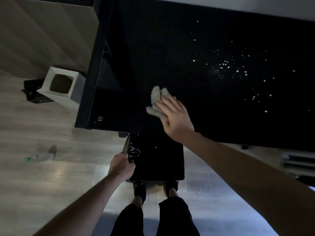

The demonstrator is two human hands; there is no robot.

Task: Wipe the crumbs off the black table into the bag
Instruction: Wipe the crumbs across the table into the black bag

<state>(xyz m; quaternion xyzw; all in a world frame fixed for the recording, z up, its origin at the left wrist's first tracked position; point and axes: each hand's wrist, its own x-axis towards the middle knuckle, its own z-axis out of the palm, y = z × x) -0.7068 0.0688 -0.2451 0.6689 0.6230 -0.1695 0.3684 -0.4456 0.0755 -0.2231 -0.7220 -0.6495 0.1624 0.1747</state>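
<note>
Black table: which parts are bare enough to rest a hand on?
On the black table, the left half is bare, between the left edge and the cloth under the right hand. Crumbs crowd the right half, thinning toward the near right edge.

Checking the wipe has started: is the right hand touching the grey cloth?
Touching. The head view shows the right hand with straight fingers laid flat on the grey cloth, pressing it onto the black table.

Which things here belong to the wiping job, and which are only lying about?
For the job:
table
crumbs
cloth, pressed under the right hand
bag, its rim gripped by the left hand, just below the table's edge

Lying about:
white bin
bottle on the floor
</note>
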